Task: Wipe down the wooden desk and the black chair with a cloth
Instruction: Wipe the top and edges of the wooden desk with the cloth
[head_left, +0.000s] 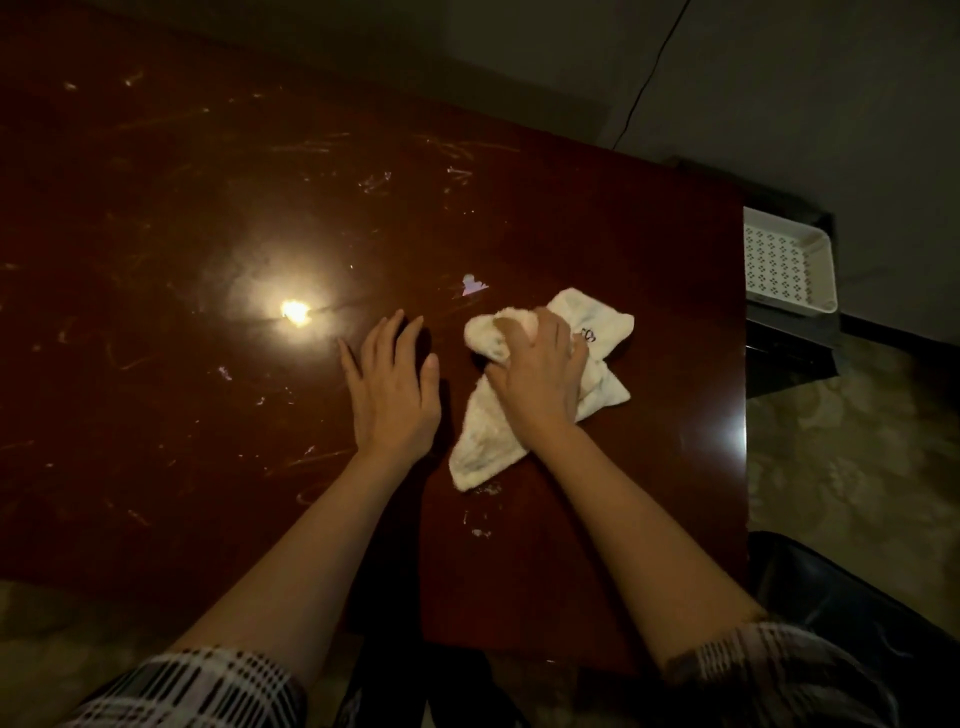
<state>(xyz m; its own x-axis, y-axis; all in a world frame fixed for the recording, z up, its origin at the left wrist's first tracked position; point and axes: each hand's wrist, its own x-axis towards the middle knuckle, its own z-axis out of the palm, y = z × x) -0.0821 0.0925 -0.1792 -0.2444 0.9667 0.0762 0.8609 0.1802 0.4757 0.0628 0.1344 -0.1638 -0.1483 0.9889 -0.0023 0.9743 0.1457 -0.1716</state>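
Observation:
A dark reddish wooden desk fills most of the view, its glossy top scratched and marked with pale smudges. A crumpled cream cloth lies on the desk right of centre. My right hand sits on top of the cloth, fingers curled into its bunched upper part. My left hand lies flat on the bare wood just left of the cloth, fingers straight and spread. Part of a black chair shows at the lower right, beside the desk's right edge.
A white perforated plastic tray rests on a dark low stand past the desk's right edge. A thin black cable runs down the far wall. A bright lamp reflection glares on the desktop. Patterned floor lies at the right.

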